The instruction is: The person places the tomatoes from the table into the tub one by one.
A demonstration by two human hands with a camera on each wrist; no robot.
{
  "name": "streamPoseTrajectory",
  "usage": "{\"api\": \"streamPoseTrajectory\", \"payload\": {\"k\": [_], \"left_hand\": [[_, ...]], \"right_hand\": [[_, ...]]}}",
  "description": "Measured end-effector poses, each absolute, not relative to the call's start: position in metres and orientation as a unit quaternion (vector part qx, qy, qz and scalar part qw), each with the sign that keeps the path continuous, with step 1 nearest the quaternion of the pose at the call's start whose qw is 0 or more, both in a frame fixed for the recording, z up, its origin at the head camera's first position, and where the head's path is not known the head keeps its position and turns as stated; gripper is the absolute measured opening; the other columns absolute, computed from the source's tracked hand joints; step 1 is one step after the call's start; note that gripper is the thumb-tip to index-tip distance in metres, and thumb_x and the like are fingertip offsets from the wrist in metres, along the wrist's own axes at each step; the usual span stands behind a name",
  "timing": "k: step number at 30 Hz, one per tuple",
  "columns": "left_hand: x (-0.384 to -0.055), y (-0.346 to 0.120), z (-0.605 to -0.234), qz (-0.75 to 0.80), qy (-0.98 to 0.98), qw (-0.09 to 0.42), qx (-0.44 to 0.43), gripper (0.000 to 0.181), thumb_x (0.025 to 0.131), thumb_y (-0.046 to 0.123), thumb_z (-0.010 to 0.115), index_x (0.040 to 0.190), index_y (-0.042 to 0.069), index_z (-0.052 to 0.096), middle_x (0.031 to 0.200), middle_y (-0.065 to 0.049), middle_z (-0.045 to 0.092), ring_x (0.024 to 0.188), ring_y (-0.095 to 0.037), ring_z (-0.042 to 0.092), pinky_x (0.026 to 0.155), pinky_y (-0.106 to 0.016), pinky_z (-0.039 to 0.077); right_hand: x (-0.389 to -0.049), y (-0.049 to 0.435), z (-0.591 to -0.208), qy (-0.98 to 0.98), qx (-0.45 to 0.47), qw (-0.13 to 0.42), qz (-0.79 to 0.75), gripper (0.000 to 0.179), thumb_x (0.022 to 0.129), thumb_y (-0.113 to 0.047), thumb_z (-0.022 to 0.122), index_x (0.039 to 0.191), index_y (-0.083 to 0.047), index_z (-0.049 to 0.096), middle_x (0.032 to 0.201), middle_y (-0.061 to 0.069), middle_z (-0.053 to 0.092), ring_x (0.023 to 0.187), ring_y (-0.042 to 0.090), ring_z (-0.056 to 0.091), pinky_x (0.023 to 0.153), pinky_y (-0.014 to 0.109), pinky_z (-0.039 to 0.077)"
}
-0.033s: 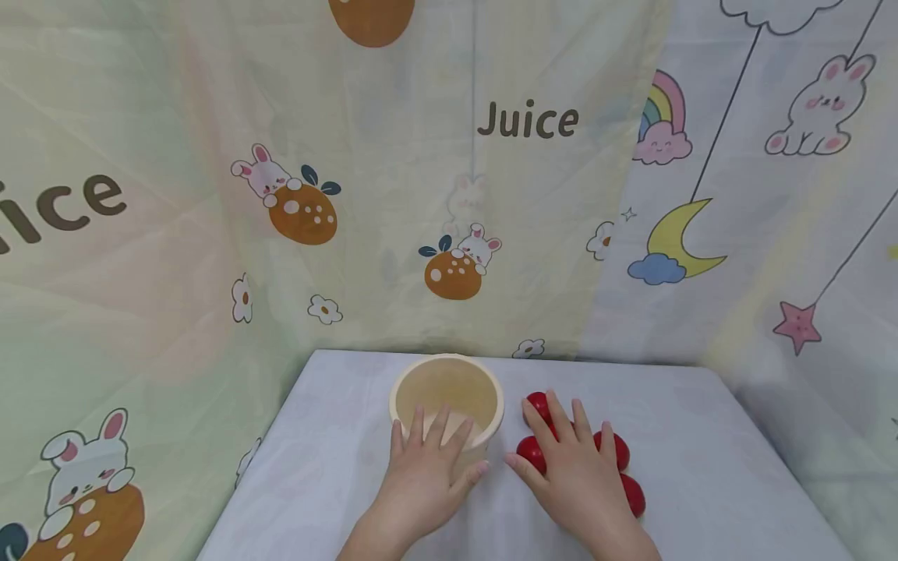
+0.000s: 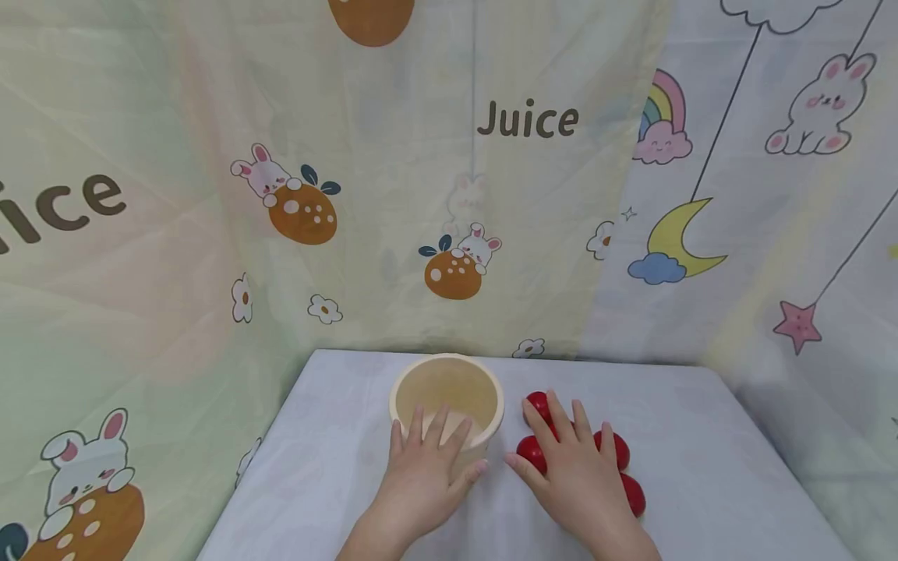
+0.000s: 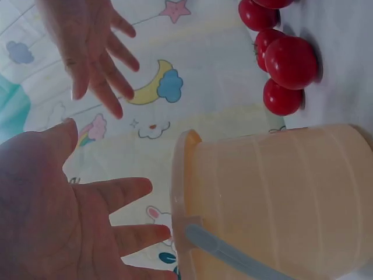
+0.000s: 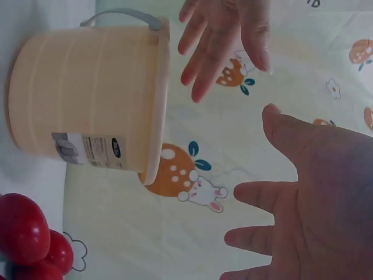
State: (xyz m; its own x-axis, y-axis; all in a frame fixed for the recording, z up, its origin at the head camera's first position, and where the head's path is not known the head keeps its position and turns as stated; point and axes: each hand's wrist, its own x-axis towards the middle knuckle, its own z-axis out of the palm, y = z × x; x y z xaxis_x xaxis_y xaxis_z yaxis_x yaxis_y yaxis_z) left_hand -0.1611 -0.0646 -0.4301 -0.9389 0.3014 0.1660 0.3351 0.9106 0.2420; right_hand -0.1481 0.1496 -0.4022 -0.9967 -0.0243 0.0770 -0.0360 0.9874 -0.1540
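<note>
A cream plastic bucket [image 2: 447, 382] stands upright on the table, its grey handle [image 3: 233, 252] hanging down one side in the left wrist view. My left hand [image 2: 422, 479] is spread with straight fingers just above the bucket's near rim; whether a fingertip touches it I cannot tell. Several red tomatoes [image 3: 291, 62] lie to the right of the bucket, one showing a green stem end. Over them, my right hand [image 2: 578, 475] hovers with fingers apart, holding nothing and partly hiding them from the head view.
A white cloth covers the table [image 2: 708, 436]. Behind and beside it hang printed curtains [image 2: 393, 195] with rabbits, oranges and a moon. On the bucket's side is a paper label [image 4: 90, 150].
</note>
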Motion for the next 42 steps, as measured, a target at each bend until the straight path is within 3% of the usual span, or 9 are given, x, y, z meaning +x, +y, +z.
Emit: {"api": "streamPoseTrajectory", "payload": {"k": [3,7,10,13,19,25,29,33,42], "left_hand": [[-0.167,-0.072,-0.433,-0.165,-0.972,0.075,-0.151,0.066,0.087,0.070,0.021,0.139,0.032,0.038,0.149,-0.007,0.031,0.139,-0.041,0.017,0.105,-0.068,0.010],[-0.188,-0.096,-0.440,-0.282,-0.949,0.100,-0.101,0.063,0.090,0.063,0.030,0.141,0.026,0.036,0.152,-0.005,0.025,0.140,-0.037,0.017,0.108,-0.064,0.013],[-0.207,-0.115,-0.451,-0.388,-0.915,0.098,-0.052,0.063,0.088,0.065,0.031,0.143,0.033,0.028,0.153,-0.001,0.019,0.140,-0.035,0.018,0.106,-0.064,0.020],[-0.223,-0.128,-0.468,-0.482,-0.872,0.085,-0.024,0.058,0.088,0.063,0.034,0.141,0.043,0.022,0.153,0.002,0.019,0.140,-0.032,0.021,0.105,-0.062,0.025],[-0.239,-0.130,-0.499,-0.620,-0.784,0.047,-0.004,0.049,0.095,0.048,0.038,0.140,0.048,0.019,0.152,0.010,0.020,0.142,-0.024,0.017,0.112,-0.054,0.017],[-0.243,-0.124,-0.511,-0.656,-0.753,0.049,0.009,0.046,0.094,0.053,0.033,0.138,0.053,0.018,0.151,0.018,0.019,0.143,-0.020,0.013,0.112,-0.056,0.011],[-0.244,-0.121,-0.512,-0.669,-0.742,0.045,0.011,0.045,0.095,0.052,0.031,0.139,0.049,0.020,0.151,0.014,0.020,0.143,-0.022,0.014,0.112,-0.057,0.011],[-0.239,-0.117,-0.506,-0.688,-0.725,0.045,0.007,0.043,0.098,0.045,0.029,0.140,0.044,0.022,0.151,0.008,0.022,0.141,-0.024,0.019,0.112,-0.057,0.013],[-0.234,-0.112,-0.503,-0.705,-0.705,0.075,-0.013,0.039,0.100,0.039,0.023,0.138,0.044,0.024,0.147,0.003,0.033,0.135,-0.028,0.032,0.110,-0.055,0.021]], "right_hand": [[-0.148,0.156,-0.406,-0.995,0.014,0.037,0.090,0.089,0.065,-0.077,0.054,0.141,-0.034,0.034,0.150,0.008,0.029,0.134,0.042,0.024,0.101,0.072,0.014],[-0.151,0.183,-0.415,-0.989,-0.006,0.022,0.144,0.091,0.068,-0.075,0.054,0.141,-0.025,0.035,0.144,0.012,0.037,0.128,0.038,0.036,0.093,0.066,0.035],[-0.154,0.214,-0.427,-0.977,-0.050,-0.008,0.205,0.091,0.071,-0.072,0.055,0.141,-0.017,0.034,0.137,0.017,0.042,0.121,0.039,0.042,0.085,0.060,0.045],[-0.158,0.248,-0.447,-0.957,-0.109,-0.037,0.267,0.094,0.072,-0.069,0.056,0.142,-0.011,0.030,0.131,0.022,0.043,0.105,0.036,0.050,0.075,0.047,0.054],[-0.165,0.294,-0.491,-0.927,-0.160,-0.095,0.327,0.104,0.073,-0.073,0.052,0.146,-0.010,0.015,0.133,0.030,0.031,0.094,0.039,0.051,0.066,0.043,0.054],[-0.161,0.311,-0.525,-0.886,-0.174,-0.145,0.405,0.104,0.074,-0.070,0.054,0.148,-0.020,0.003,0.130,0.027,0.030,0.070,0.020,0.050,0.057,0.029,0.046],[-0.161,0.316,-0.543,-0.862,-0.182,-0.154,0.447,0.107,0.071,-0.068,0.059,0.148,-0.023,0.000,0.140,0.026,0.019,0.082,0.029,0.052,0.062,0.030,0.050],[-0.158,0.318,-0.556,-0.847,-0.188,-0.168,0.469,0.108,0.068,-0.069,0.060,0.148,-0.025,0.004,0.143,0.023,0.019,0.100,0.034,0.049,0.070,0.034,0.054],[-0.155,0.318,-0.569,-0.843,-0.191,-0.161,0.477,0.104,0.064,-0.067,0.064,0.146,-0.024,0.018,0.137,0.023,0.029,0.096,0.027,0.049,0.066,0.029,0.050]]}}
